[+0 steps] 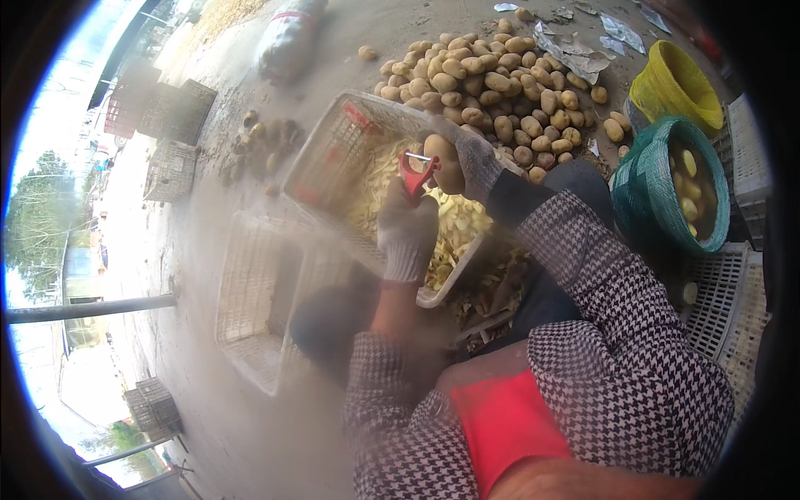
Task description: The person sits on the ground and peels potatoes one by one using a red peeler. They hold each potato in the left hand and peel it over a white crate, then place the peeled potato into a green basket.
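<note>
My left hand (407,234), in a pale knit glove, grips a red-handled peeler (417,176) whose metal blade lies against or close to the left side of a large potato (445,164). My right hand (478,159), also gloved, holds that potato from its right side; its skin looks mostly on. Both hands are above a white plastic crate (453,287) that holds many pale peelings (461,219). Just past the crate, a heap of unpeeled potatoes (494,81) lies on the ground. To the right, a green woven-lined bucket (665,187) holds peeled potatoes (690,187) in murky liquid.
A yellow mesh-lined container (678,87) stands beyond the green bucket. Another white crate (250,312) sits at left, partly blurred. Dark potatoes (265,144) and a filled sack (290,40) lie farther off. White slatted crates (719,300) are at right. Torn paper (572,50) lies near the heap.
</note>
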Motion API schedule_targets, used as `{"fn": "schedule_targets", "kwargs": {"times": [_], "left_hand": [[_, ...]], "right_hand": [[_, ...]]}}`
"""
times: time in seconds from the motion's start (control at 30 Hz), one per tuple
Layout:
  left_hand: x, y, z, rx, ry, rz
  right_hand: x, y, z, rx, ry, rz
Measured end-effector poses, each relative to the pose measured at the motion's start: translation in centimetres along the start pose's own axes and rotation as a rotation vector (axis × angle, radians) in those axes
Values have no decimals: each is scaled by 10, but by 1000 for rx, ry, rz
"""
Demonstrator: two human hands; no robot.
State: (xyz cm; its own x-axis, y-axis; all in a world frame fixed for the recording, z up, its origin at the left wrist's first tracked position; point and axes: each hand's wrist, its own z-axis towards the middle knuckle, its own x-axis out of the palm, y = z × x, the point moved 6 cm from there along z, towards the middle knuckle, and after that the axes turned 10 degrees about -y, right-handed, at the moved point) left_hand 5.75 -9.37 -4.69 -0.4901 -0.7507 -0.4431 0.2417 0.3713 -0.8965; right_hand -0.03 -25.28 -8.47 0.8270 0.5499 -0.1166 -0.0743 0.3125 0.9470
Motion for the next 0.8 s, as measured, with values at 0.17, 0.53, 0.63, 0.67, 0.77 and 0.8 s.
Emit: {"fn": "schedule_targets", "kwargs": {"times": [0.17, 0.53, 0.63, 0.67, 0.77, 0.8], "left_hand": [[9, 16, -3, -34, 79, 439], [16, 32, 0, 23, 46, 416], [32, 17, 4, 130, 37, 408], [34, 23, -2, 38, 149, 449], [49, 68, -26, -12, 321, 655], [53, 79, -30, -23, 341, 667]], "right_hand": [[17, 9, -13, 179, -49, 227], [-6, -52, 11, 243, -86, 388], [-8, -61, 3, 266, -129, 299], [-13, -47, 3, 194, -132, 268], [-7, -19, 16, 842, -297, 935], [-10, -16, 19, 831, -273, 947]]}}
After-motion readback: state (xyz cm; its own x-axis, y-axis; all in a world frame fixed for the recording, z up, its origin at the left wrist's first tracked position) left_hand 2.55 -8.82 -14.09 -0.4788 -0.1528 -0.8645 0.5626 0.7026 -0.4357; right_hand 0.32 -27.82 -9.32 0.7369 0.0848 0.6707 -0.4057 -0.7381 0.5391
